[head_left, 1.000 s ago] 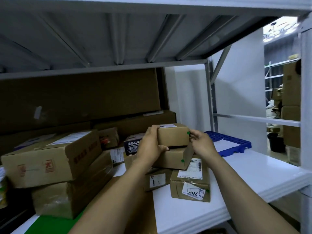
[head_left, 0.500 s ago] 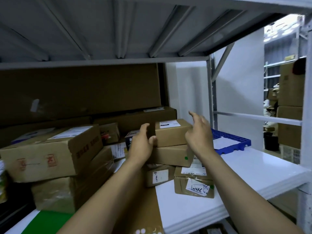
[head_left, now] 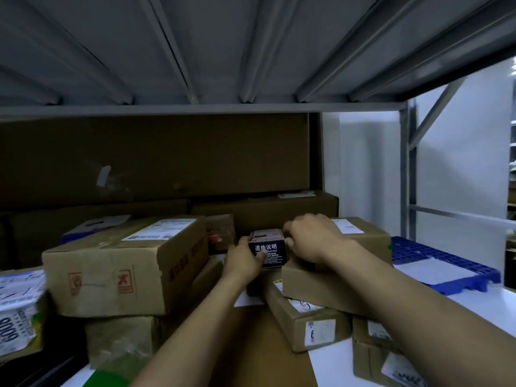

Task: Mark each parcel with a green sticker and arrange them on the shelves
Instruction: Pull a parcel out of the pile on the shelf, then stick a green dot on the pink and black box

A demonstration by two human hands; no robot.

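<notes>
- Plainly, the step in hand is arranging: both hands are closed around a small dark box point(head_left: 268, 251) with white Chinese print on its near face, deep on the shelf point(head_left: 474, 305).
- The left hand point(head_left: 244, 261) wraps the box's left side, its thumb pressed on the printed face; the right hand point(head_left: 312, 238) clamps the right end from above, fingers curled over the top edge.
- The small dark box sits between the large carton point(head_left: 125, 263) on the left and a stack of brown parcels on the right, just beside the top parcel point(head_left: 360, 233) of that stack, which carries a white label.
- Whether the dark box rests on something or is lifted clear cannot be told; its underside is hidden by the hands.
- A speck of green shows at the right edge of the top parcel point(head_left: 390, 247), probably its sticker. No green sticker is visible on the dark box, though most of its faces are covered.
- Judging from this, the next move calls for drawing the box out or turning it so a bare face is free, checking for a mark, then seating it squarely in the row.
- The gap is narrow, so the hands must keep the box level to avoid nudging the stack at right, whose lower parcel point(head_left: 310, 319) already juts forward at an angle.
</notes>
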